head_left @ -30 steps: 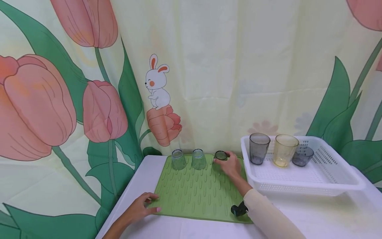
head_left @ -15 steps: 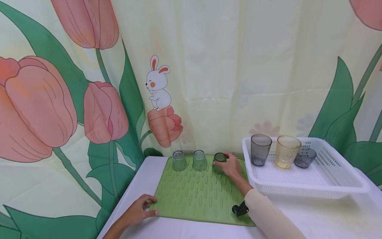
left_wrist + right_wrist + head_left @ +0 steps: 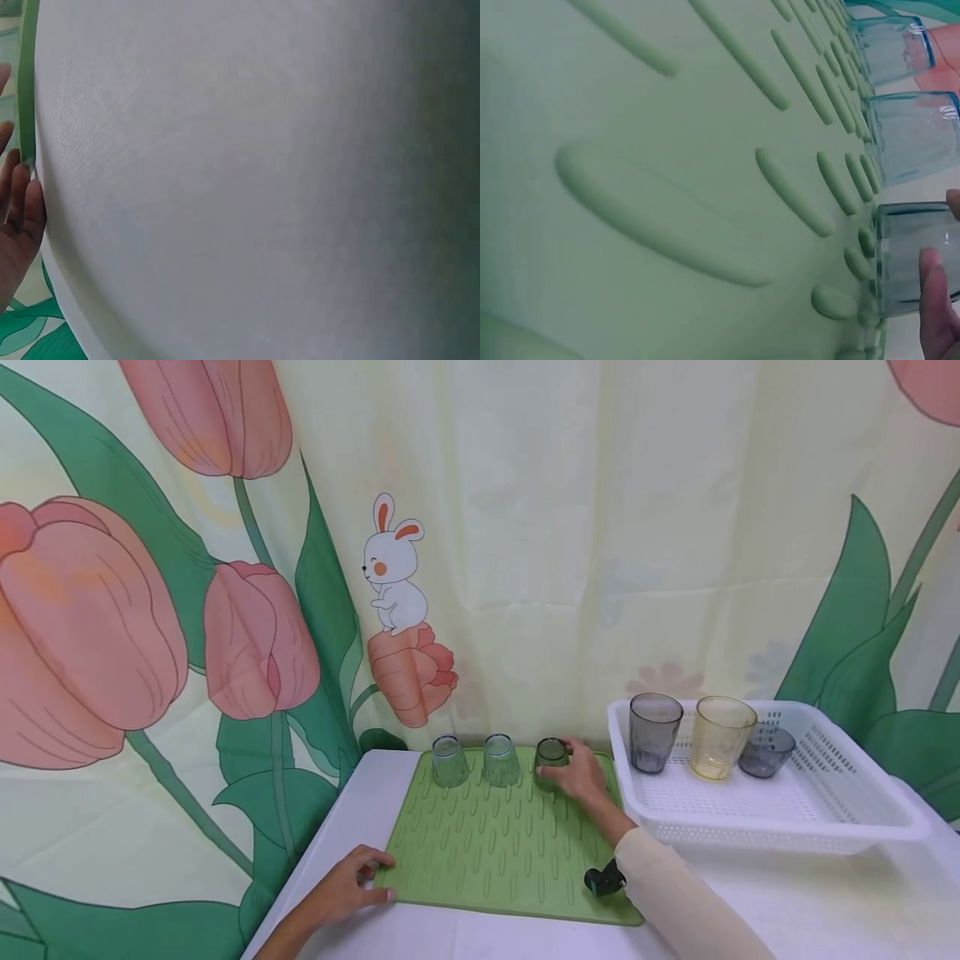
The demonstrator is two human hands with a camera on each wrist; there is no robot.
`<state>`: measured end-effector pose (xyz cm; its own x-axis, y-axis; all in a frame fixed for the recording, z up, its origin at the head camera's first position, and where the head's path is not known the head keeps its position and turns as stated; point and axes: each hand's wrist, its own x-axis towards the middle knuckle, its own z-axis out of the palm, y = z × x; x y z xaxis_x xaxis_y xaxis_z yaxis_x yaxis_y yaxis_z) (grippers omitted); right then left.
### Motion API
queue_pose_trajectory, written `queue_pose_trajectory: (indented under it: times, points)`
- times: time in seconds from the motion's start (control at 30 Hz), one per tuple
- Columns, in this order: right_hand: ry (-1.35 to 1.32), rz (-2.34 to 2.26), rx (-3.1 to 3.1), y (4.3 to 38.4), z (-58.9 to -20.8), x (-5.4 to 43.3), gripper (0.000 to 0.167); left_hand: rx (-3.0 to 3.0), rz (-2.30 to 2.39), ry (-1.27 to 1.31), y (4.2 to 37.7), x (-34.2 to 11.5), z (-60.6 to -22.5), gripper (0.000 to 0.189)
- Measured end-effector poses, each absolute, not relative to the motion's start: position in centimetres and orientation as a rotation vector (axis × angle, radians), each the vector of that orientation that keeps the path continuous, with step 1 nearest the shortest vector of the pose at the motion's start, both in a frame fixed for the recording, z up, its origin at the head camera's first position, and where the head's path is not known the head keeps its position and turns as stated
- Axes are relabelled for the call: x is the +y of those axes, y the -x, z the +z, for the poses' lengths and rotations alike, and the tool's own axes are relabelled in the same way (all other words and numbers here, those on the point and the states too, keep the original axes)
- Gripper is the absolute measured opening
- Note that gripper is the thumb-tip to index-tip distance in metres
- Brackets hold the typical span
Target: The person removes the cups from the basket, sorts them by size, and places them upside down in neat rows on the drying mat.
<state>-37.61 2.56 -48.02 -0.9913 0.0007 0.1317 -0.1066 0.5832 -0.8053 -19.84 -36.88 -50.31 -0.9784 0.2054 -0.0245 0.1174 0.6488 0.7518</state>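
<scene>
My right hand (image 3: 579,774) grips a small grey glass (image 3: 550,750) at the back right of the green ribbed mat (image 3: 480,852). The thumb and fingers lie on opposite sides of it; in the right wrist view this glass (image 3: 904,259) stands mouth down on the mat. Two bluish glasses, a middle one (image 3: 500,762) and a left one (image 3: 449,764), stand upside down in a row with it along the mat's back edge. At the mat's front left corner, my left hand (image 3: 347,889) rests with its fingers loosely bent, touching the edge.
On the right, a white perforated basket (image 3: 757,827) holds a tall grey glass (image 3: 655,735), a yellow glass (image 3: 720,739) and a low grey glass (image 3: 767,752). A tulip-printed curtain (image 3: 525,552) hangs right behind the white table (image 3: 750,902).
The right hand and the grey glass have shifted very slightly left, toward the bluish glasses. The left hand stays at the mat's corner.
</scene>
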Motion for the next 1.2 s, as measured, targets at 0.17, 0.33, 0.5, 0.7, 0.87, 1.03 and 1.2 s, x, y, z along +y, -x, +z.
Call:
queue_pose_trajectory:
  times: [0.17,0.33,0.5,0.7,0.87,1.03,1.2]
  points:
    - [-0.075,1.358,-2.721,37.7,-48.0,2.8,0.083,2.757,1.222,-0.286,20.0,-37.0,-50.5,0.043]
    - [-0.06,1.373,-2.726,37.3,-47.9,2.9,0.089,2.769,1.183,-0.284,20.1,-37.0,-50.5,0.042]
    - [-0.071,1.358,-2.73,37.1,-48.2,3.0,0.088,2.773,1.177,-0.281,20.0,-37.0,-50.6,0.041]
    - [-0.073,1.375,-2.726,36.8,-48.1,3.1,0.095,2.764,1.193,-0.274,19.9,-36.8,-50.6,0.04]
    - [-0.081,1.377,-2.712,36.4,-47.9,3.2,0.101,2.77,1.188,-0.287,20.0,-36.7,-50.6,0.039]
    - [-0.124,1.368,-2.685,35.2,-47.6,3.3,0.099,2.776,1.185,-0.286,20.0,-36.5,-50.5,0.039]
    - [-0.172,1.329,-2.656,33.7,-47.3,3.5,0.098,2.804,1.145,-0.297,19.9,-36.5,-50.4,0.04]
